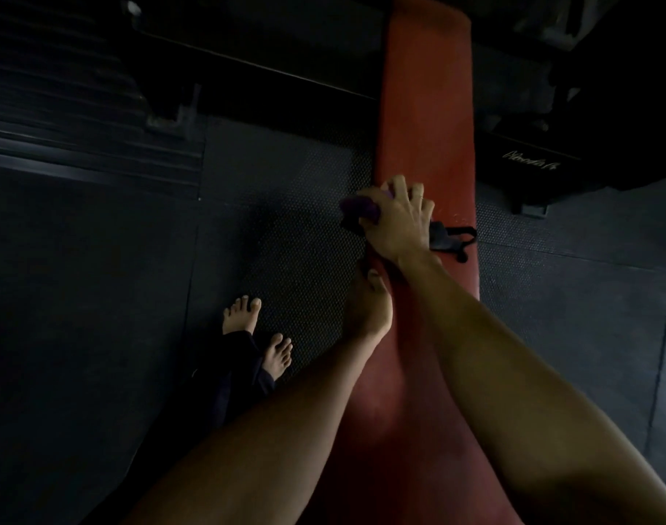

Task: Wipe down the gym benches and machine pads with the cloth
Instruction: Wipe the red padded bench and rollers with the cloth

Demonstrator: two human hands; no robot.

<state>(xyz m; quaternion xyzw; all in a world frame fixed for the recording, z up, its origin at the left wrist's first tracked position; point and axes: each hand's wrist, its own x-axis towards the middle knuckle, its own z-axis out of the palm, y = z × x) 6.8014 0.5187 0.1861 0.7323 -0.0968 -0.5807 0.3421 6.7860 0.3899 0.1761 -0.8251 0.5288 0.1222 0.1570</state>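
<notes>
Progress looks partial: the long red padded bench [426,119] runs from near to far through the middle of the view, and the crumpled purple cloth [361,208] sits on its left edge about midway along. The right hand [397,221] holds the cloth bunched under its palm, fingers spread and bent down onto the pad. The left hand [369,308], just nearer, seems to grip the same left edge with its thumb on top (the light there is too dim to be sure of the fingers). I judge the wipe to be in mid-stroke along this pad. Nothing on the surface shows which stretch is already clean, and the far half, the right edge and any other benches or machine pads are left to do. A small black strapped item [450,236] lies on the pad just right of the right hand and will want lifting before that patch is wiped.

Counted: one bench, one cloth, two hands, one black item, two bare feet [242,314] on the black textured rubber floor mat [286,206] to the left, and one dark machine [532,161] with a script logo at far right.
</notes>
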